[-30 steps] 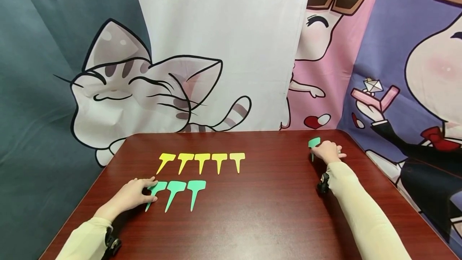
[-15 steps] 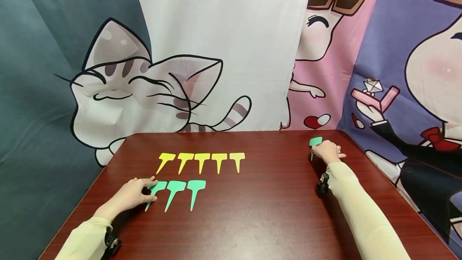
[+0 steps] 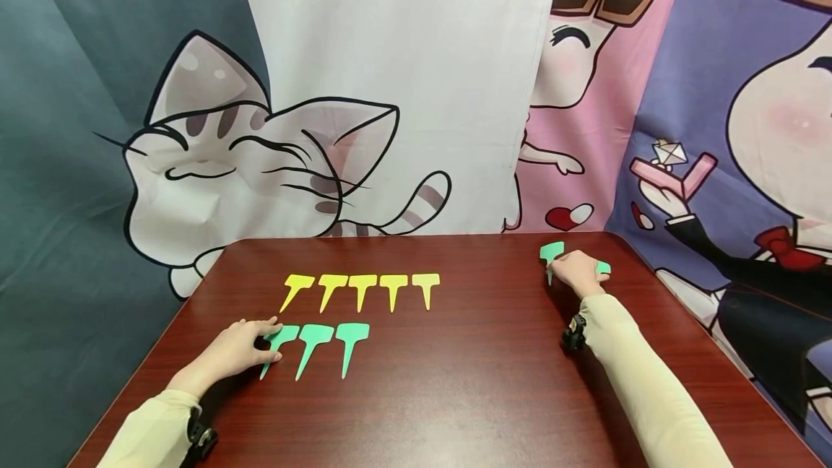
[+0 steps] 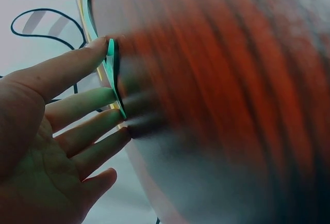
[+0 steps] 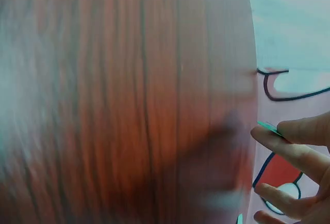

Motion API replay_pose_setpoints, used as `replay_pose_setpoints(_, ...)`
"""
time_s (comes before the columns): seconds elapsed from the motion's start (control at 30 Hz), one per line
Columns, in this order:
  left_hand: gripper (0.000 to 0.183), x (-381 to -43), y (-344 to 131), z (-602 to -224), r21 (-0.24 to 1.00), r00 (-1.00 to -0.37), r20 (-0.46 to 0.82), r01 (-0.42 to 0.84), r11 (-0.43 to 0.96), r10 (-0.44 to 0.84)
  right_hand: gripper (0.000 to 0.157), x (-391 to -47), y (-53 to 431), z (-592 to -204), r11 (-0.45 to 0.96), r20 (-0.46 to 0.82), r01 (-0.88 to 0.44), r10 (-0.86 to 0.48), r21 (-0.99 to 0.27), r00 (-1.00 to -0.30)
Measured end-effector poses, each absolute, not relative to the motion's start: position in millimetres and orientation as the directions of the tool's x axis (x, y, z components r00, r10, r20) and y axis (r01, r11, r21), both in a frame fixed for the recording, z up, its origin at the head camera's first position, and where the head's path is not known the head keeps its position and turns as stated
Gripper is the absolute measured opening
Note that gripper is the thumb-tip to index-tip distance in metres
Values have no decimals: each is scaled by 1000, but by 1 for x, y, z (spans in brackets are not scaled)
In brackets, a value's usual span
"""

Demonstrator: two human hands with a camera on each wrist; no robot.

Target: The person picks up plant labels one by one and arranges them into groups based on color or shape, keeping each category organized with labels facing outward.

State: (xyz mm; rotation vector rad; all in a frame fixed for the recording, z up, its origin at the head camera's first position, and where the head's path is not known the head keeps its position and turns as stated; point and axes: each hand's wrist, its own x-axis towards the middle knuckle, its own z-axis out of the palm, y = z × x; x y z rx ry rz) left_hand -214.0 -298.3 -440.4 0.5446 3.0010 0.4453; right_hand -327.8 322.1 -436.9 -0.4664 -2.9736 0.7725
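In the head view, my left hand [image 3: 227, 352] rests at the table's left side, its thumb and fingertips on the leftmost green T-shaped plant label [image 3: 282, 337]. The left wrist view shows those fingers nearly straight, touching the label's edge. Two more green plant labels, a middle one [image 3: 315, 335] and a right one [image 3: 353, 334], lie beside it in a row. At the back right, my right hand [image 3: 578, 271] pinches a green plant label [image 3: 551, 250] between thumb and index finger. Another green label [image 3: 603, 267] shows just right of that hand, partly hidden behind it.
Several yellow plant labels [image 3: 362, 284] lie in a row behind the green ones. The dark red wooden table [image 3: 455, 396] reaches back to a cartoon-printed cloth [image 3: 416, 56], which hangs along its far edge and both sides.
My right hand has shifted slightly left with its green label, and the other green label now shows more on its right. The left hand has stayed in place.
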Motion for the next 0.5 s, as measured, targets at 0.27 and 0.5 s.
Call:
replay_pose_setpoints(0.27, 61, -213, -300, -444, 300, -936, -7, 333, 894, 351, 27, -325, 298, -438, 809, -48, 246, 261, -533, -964)
replay_pose_setpoints(0.5, 60, -215, -300, -444, 303, -937, -6, 331, 894, 349, 33, -324, 281, -439, 828, -28, 185, 201, -529, -979)
